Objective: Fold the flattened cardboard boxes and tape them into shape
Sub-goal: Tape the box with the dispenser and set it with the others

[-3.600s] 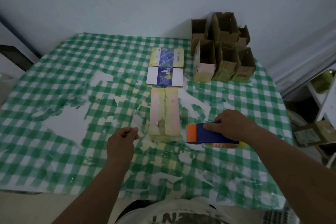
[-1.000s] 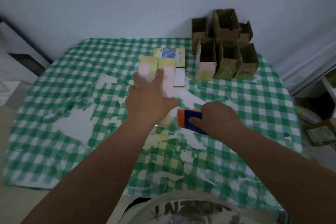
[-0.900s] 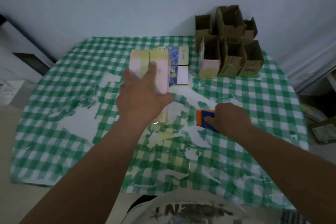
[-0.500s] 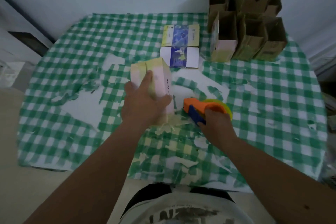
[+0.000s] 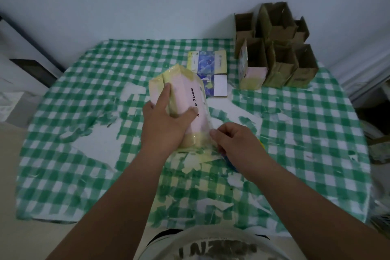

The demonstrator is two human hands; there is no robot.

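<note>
A pink and yellow cardboard box (image 5: pixel 191 93) with black lettering stands tilted on the checked table. My left hand (image 5: pixel 164 124) grips it from the near left, thumb across its front face. My right hand (image 5: pixel 236 143) is at the box's lower right edge, fingertips pinched on a strip of clear tape (image 5: pixel 207 112) that runs up that edge. The tape dispenser (image 5: pixel 231 163) lies under my right wrist; only a blue and yellow sliver of it shows.
A flattened blue and yellow box (image 5: pixel 207 63) lies just behind the held box. Several folded brown boxes (image 5: pixel 278 59) are stacked at the back right against the wall. The green checked tablecloth (image 5: pixel 84 91) is worn, with torn white patches and tape scraps.
My left hand has picked the box up, swung it and stood it tilted close to me. My right hand came off the dispenser handle and now pinches tape at the box's edge.
</note>
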